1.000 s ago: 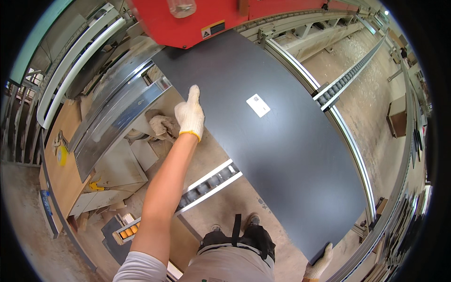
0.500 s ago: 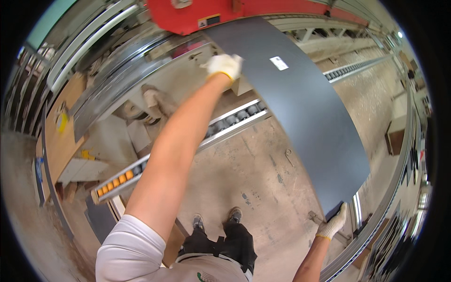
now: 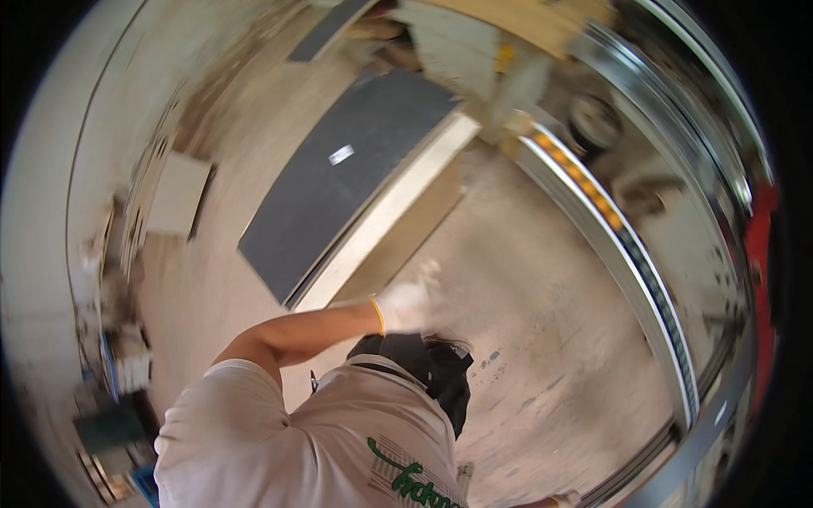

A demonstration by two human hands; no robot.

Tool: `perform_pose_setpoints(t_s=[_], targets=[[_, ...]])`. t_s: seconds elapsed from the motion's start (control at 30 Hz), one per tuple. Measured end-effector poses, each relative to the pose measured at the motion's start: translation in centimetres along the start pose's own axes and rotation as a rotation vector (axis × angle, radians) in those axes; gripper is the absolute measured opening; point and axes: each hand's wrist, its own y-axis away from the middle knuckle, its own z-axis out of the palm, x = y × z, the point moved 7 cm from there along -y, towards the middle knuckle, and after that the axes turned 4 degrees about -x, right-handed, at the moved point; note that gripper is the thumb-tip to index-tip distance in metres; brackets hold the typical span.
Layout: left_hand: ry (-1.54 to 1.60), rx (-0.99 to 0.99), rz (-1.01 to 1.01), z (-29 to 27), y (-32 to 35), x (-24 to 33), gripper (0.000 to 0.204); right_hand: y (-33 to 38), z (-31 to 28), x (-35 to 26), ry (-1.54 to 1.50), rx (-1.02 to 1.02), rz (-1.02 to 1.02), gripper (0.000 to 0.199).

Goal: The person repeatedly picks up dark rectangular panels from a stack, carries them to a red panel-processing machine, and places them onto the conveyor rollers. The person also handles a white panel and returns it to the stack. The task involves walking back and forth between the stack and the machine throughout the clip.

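My left hand (image 3: 405, 306), in a white knit glove with a yellow cuff, hangs in front of my waist, apart from any panel. Its fingers are smeared by motion. Only a small part of my right hand (image 3: 566, 499) shows at the bottom edge, and its grip is hidden. A large dark grey panel (image 3: 690, 449) with a white label runs along the lower right, not far from that hand. Ahead and to the left lies another dark grey panel (image 3: 364, 182), also labelled, on top of a pale stack or base (image 3: 389, 216).
A roller rail (image 3: 631, 229) with orange and black rollers crosses the right side. Red machinery (image 3: 762, 288) stands at the far right. A pale board (image 3: 178, 195) leans among others at the left, and a wooden table (image 3: 517, 21) is at the top.
The view has swung left, bringing the labelled panel on its pale base into sight. My left hand has come back from the large panel's far edge to my waist. My right hand is now mostly out of frame.
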Motion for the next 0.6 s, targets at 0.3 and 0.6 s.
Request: perform_pose_setpoints(t_s=[0.3, 0.6], targets=[[-0.178, -0.316, -1.201, 5.7, 24.5, -40.9, 0.041, 50.5, -24.8, -35.7, -1.458, -0.581, -1.367, 0.038], [-0.197, -0.314, -1.249, 7.7, 30.0, -58.0, 0.033, 85.9, -30.3, -46.9, -0.686, -0.027, -1.885, 0.055]])
